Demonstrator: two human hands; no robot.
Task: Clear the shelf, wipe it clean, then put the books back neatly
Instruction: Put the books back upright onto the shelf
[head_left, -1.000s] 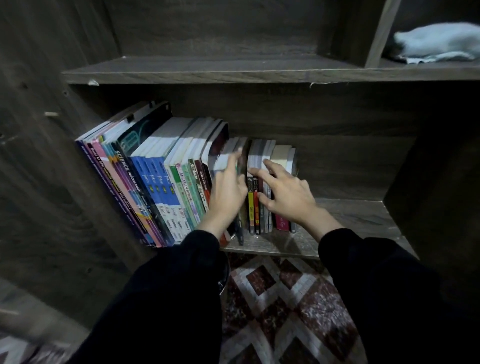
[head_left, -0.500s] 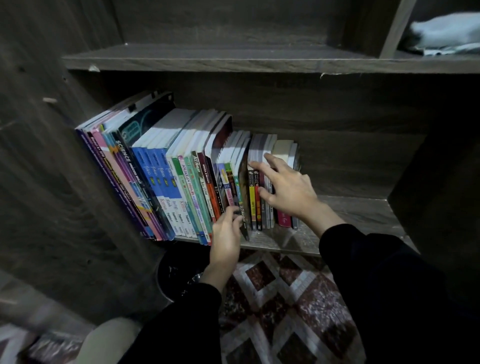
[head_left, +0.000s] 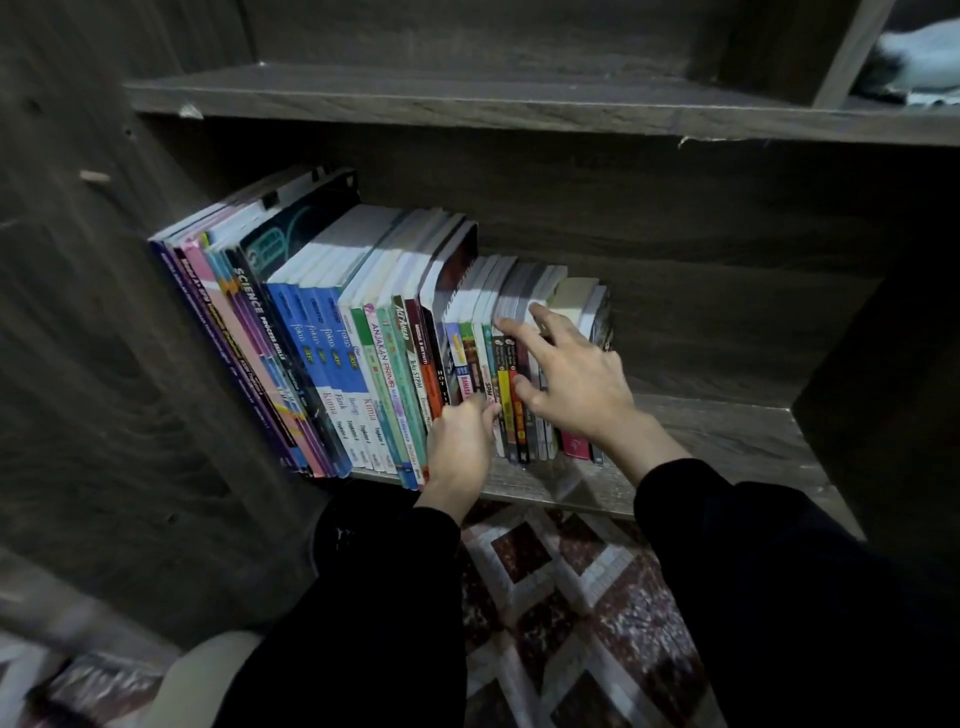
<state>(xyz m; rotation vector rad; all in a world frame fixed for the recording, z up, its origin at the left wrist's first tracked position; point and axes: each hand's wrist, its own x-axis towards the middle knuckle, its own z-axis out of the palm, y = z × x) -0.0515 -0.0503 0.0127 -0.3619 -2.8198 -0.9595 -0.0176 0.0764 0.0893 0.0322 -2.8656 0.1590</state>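
The books stand in one row on the lower shelf, packed toward its left end and leaning left against the side panel; the right part of the board is bare. The large workbooks occupy the left and the slim paperbacks the right end of the row. The right hand lies on the paperbacks with fingers spread and straight, the forefinger at their top edges and the thumb on a spine. The left hand is at the foot of the neighbouring spines, fingers curled; whether they pinch a book cannot be told. A pale cloth lies in the upper right compartment. Assessment: the paperbacks are light and limp, liable to fan or slump once support is withdrawn, and their glossy covers may slide. The workbooks are judged heavier as a block. Recommended hold: several books together, pressed from both ends low on the spines, not one pulled by its top edge.
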